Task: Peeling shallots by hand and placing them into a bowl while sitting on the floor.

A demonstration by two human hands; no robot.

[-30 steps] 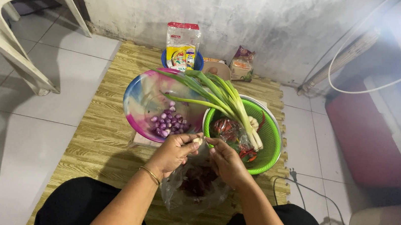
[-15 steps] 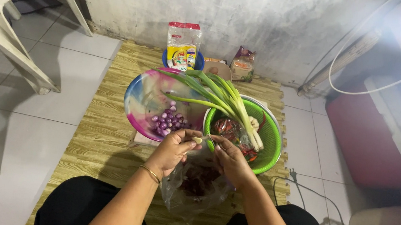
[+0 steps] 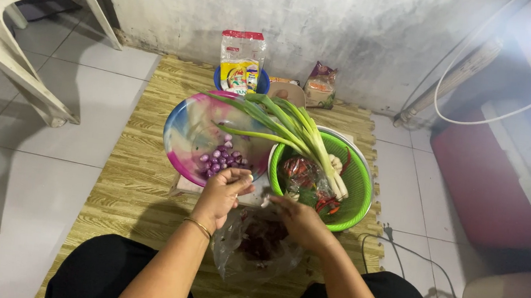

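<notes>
Peeling step: left hand [image 3: 222,194] pinches a shallot over the bowl [image 3: 181,137]; right hand [image 3: 297,219] (grip unclear) rests at the peel bag [image 3: 255,250].

left hand [image 3: 221,194]: we pinch a shallot at multicoloured bowl [image 3: 182,127] rim | right hand [image 3: 300,222]: over clear bag [image 3: 255,246] | green bowl [image 3: 357,185]: leeks [image 3: 293,132]

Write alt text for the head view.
Left hand reaches over a multicoloured plastic bowl of peeled purple shallots; right hand rests above a clear plastic bag. Long green onions lie across a green colander.
</notes>
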